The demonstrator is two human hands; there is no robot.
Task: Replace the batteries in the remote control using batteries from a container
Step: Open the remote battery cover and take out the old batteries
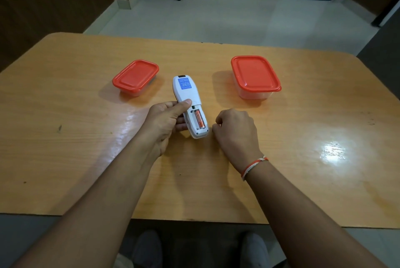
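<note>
A white remote control (pixel 186 92) lies back-up at the middle of the table, with a blue label near its far end. Its battery compartment is uncovered. One orange battery (pixel 199 118) sits in the right slot, and the left slot looks empty. My left hand (pixel 166 120) grips the remote from its left side, thumb across the back. My right hand (pixel 236 131) rests on the table just right of the remote's near end. Its fingers are curled shut, and whatever may be inside them is hidden. I cannot see the compartment cover.
Two clear plastic containers with red lids stand closed on the wooden table (pixel 324 137). The small container (pixel 136 77) is far left of the remote and the larger container (pixel 255 74) is far right. The table's near edge lies below my forearms.
</note>
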